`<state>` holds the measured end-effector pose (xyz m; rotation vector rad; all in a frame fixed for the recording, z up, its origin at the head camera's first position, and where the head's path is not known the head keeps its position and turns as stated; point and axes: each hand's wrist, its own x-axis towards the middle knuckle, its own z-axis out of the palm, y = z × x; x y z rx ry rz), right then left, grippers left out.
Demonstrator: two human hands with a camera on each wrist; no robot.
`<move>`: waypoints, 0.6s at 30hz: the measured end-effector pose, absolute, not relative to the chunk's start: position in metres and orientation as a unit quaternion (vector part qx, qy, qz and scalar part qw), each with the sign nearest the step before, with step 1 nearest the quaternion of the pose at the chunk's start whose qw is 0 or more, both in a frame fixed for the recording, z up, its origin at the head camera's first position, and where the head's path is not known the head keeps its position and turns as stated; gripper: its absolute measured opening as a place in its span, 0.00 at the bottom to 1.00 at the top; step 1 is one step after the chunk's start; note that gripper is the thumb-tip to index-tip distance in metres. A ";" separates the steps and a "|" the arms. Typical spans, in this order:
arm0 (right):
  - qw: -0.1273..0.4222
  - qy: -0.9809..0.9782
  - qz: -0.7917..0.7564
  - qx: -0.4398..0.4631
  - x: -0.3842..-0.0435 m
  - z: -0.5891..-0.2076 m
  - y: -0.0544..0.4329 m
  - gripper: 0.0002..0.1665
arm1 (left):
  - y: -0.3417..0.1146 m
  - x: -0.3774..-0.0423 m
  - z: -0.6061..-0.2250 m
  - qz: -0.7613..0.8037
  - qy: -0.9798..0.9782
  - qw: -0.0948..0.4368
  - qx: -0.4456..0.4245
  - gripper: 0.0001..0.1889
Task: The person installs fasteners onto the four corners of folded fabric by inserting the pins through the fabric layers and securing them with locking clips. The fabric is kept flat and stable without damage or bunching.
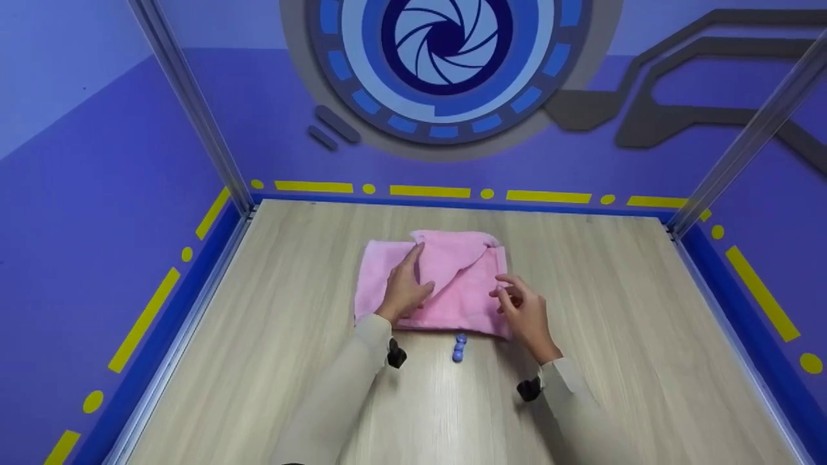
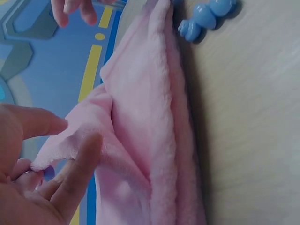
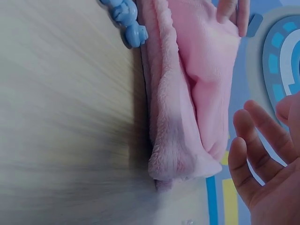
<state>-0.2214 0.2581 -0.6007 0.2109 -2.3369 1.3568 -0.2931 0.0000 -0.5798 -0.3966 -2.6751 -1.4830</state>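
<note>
A pink plush cloth, like a small towel, lies partly folded on the table, its upper layer turned over diagonally. My left hand is over its left-middle part, thumb and forefinger spread apart beside the raised flap. In the left wrist view the flap's edge meets the lower fingers; whether they grip it is unclear. Close to the cloth's right edge, my right hand hovers with loosely bent fingers. The right wrist view shows those fingers apart from the cloth. A small blue figure of rounded lumps lies at the cloth's near edge.
The pale wood-grain table is bounded by blue printed walls at the back and sides. Metal posts stand in the two back corners. A black wrist device sits at each sleeve cuff.
</note>
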 end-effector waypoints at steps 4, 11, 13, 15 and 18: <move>0.210 -0.844 0.489 0.072 -0.221 -0.602 0.258 0.12 | -0.009 -0.298 -0.582 -0.459 -0.879 0.004 -0.133 0.49; 0.214 -0.842 0.489 0.079 -0.222 -0.603 0.260 0.12 | -0.019 -0.309 -0.592 -0.452 -0.881 -0.013 -0.141 0.47; 0.212 -0.842 0.490 0.079 -0.221 -0.604 0.261 0.12 | -0.021 -0.310 -0.594 -0.449 -0.881 -0.015 -0.149 0.46; 0.208 -0.843 0.490 0.076 -0.220 -0.605 0.261 0.12 | -0.021 -0.311 -0.595 -0.447 -0.881 -0.022 -0.153 0.46; 0.200 -0.846 0.489 0.071 -0.219 -0.605 0.262 0.12 | -0.023 -0.312 -0.596 -0.448 -0.880 -0.031 -0.155 0.47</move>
